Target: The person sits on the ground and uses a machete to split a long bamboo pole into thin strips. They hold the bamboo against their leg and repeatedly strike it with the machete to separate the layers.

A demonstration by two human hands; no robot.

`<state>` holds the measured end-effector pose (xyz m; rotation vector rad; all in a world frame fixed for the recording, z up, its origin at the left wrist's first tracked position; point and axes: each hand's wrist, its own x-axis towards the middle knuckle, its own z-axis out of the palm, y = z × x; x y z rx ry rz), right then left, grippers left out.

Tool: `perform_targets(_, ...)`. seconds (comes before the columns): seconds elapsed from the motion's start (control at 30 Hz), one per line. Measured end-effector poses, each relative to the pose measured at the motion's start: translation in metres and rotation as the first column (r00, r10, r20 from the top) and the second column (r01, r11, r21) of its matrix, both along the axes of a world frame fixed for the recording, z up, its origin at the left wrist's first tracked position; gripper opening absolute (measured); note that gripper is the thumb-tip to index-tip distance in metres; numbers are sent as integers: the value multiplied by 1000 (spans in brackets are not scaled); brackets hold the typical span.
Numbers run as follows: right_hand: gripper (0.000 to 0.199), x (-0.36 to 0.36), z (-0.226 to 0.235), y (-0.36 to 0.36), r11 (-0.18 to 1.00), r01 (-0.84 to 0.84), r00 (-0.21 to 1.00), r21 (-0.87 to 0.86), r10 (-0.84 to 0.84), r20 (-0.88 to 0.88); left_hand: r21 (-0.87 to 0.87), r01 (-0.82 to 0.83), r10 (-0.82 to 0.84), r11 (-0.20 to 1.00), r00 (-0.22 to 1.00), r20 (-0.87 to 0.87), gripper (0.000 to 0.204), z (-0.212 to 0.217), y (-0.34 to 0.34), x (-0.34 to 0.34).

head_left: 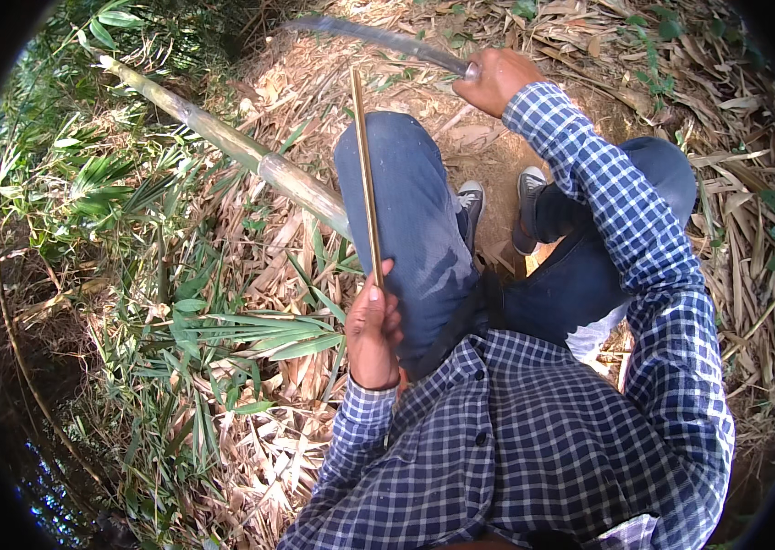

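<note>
My left hand (374, 332) grips the near end of a thin, straight bamboo strip (365, 174) that runs up and away over my left knee. My right hand (494, 79) is raised at the top of the view, closed on the handle of a long curved blade (378, 37) that points left, above the strip's far end. I am crouched in blue jeans and a blue checked shirt, with grey shoes (500, 206) on the ground between my knees.
A thick green-grey bamboo pole (231, 142) lies diagonally from upper left down behind my left knee. Dry leaves and husks (259, 440) cover the ground. Green leafy plants (131, 275) crowd the left side.
</note>
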<state>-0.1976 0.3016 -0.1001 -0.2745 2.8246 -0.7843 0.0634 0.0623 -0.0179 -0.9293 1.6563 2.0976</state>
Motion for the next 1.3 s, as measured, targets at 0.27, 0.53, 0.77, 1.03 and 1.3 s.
perform_targets(0.27, 25, 103, 35, -10, 940, -226, 973, -255, 229, -20, 77, -24, 30, 997, 997, -77, 33, -9, -9, -23)
perform_targets(0.53, 25, 138, 24, -4, 883, -416, 907, -216, 421, -24, 274, -102, 124, 956, 990, -61, 24, 1, 3, -23)
perform_targets(0.77, 24, 135, 27, 0, 884, -391, 918, -256, 395, -36, 292, -90, 102, 952, 995, -23, 25, 7, -1, -13)
perform_targets(1.03, 24, 114, 38, 0, 943, -306, 952, -128, 307, -13, 250, -108, 102, 962, 994, 39, 26, 9, -8, -3)
perform_targets(1.3, 24, 89, 28, 1, 984, -168, 982, -62, 162, -94, 250, -71, 65, 966, 997, 30, 27, 12, -9, 4)
